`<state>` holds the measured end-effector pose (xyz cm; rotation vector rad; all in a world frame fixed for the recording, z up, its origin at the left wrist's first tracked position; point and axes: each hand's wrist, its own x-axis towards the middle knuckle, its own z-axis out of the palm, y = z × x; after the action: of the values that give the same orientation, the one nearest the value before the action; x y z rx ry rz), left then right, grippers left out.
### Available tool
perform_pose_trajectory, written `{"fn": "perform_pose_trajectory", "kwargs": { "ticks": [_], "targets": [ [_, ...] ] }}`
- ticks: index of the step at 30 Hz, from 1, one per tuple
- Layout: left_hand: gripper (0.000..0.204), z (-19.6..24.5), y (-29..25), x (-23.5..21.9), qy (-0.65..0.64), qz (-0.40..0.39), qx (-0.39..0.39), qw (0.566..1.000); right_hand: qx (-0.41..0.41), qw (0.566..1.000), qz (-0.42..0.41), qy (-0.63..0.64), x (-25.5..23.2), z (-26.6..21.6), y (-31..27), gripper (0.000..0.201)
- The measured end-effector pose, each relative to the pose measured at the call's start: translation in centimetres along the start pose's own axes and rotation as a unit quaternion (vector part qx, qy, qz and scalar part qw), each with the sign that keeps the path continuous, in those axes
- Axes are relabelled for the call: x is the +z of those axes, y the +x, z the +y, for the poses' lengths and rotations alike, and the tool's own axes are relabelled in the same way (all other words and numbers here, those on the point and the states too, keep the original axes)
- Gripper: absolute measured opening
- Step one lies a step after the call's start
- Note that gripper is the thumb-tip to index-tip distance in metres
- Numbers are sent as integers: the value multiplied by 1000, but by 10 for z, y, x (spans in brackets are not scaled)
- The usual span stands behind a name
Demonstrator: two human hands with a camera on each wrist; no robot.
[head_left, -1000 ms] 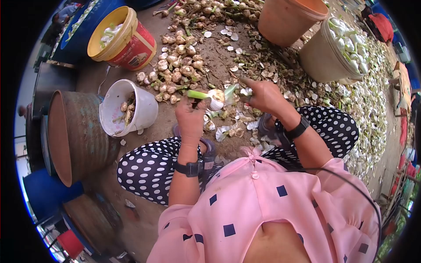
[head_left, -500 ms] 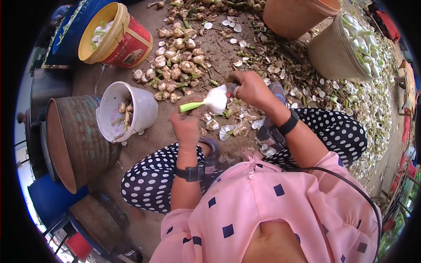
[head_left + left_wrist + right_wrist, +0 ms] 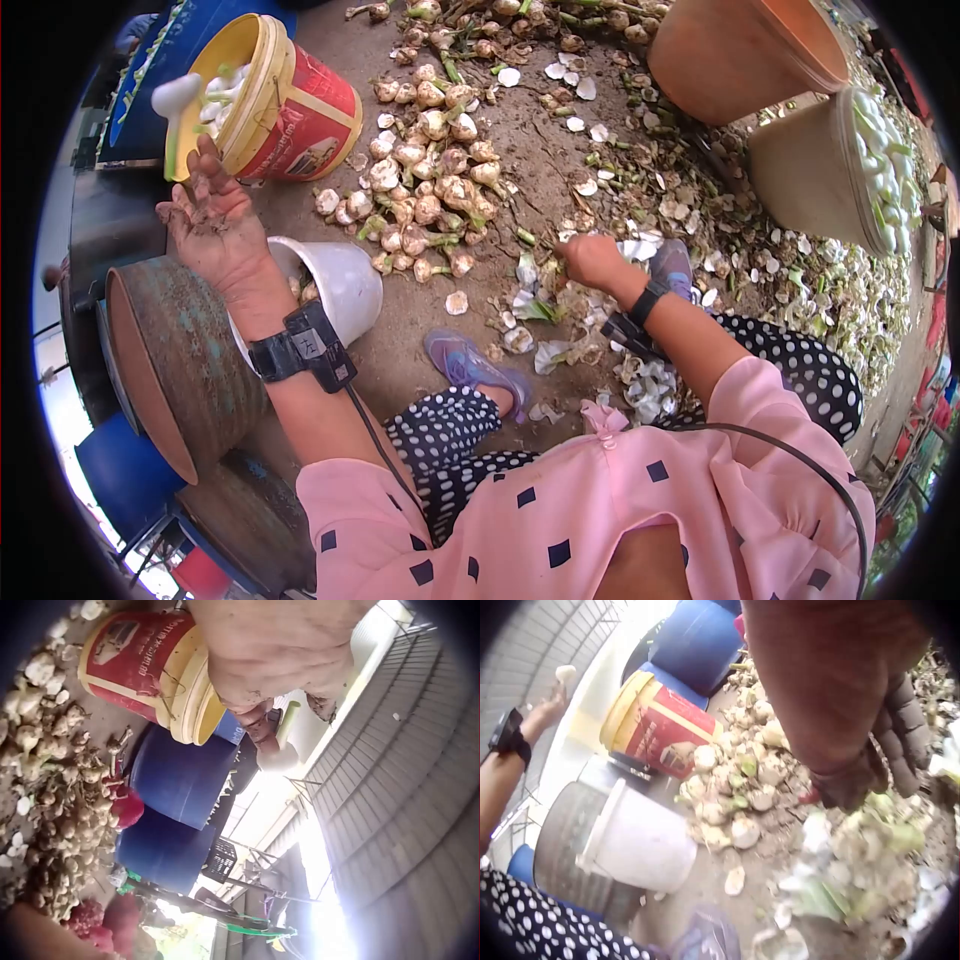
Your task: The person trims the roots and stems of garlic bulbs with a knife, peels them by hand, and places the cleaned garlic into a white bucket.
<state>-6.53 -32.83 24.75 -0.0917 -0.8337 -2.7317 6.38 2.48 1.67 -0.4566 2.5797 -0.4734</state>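
Note:
My left hand (image 3: 222, 225) is raised by the yellow bucket (image 3: 270, 85), palm up and fingers spread, with dirt on the skin. A peeled white garlic bulb (image 3: 176, 95) with a green stem is in the air just beyond its fingertips, at the bucket's mouth. In the left wrist view that garlic bulb (image 3: 277, 759) appears past the fingers. My right hand (image 3: 598, 265) is low over the peelings (image 3: 550, 310), fingers curled. A small red tool (image 3: 810, 796) pokes out of its grip; the rest is hidden in the hand.
Unpeeled garlic (image 3: 430, 170) is heaped on the ground ahead. A white bucket (image 3: 345, 290) and a rusty drum (image 3: 185, 350) stand at left. An orange bucket (image 3: 730, 60) and a pale bucket (image 3: 810, 165) full of peeled garlic stand at right, among scattered skins.
My left hand has swung left and forward to the yellow bucket and let go of the garlic bulb, now peeled white. My right hand has parted from the bulb and dropped nearer the peelings.

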Motion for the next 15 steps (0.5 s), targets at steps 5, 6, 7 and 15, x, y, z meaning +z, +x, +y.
{"fn": "perform_pose_trajectory", "kwargs": {
  "ticks": [5, 6, 7, 15],
  "targets": [
    [40, -77, -37, -75, 69, 68, -105, 990, 25, 989, 132, 53, -40, -17, 119, 26],
    [42, -101, -57, -89, 109, 146, -103, 978, 43, 991, 112, 60, -39, -17, 140, 30],
    [41, -120, -73, -102, 157, 202, -137, 957, 61, 992, 93, 66, -35, -19, 156, 35],
    [54, -187, -119, -111, 373, 225, -348, 830, 103, 966, 161, 172, 4, -34, 173, 47]
  ]
}}
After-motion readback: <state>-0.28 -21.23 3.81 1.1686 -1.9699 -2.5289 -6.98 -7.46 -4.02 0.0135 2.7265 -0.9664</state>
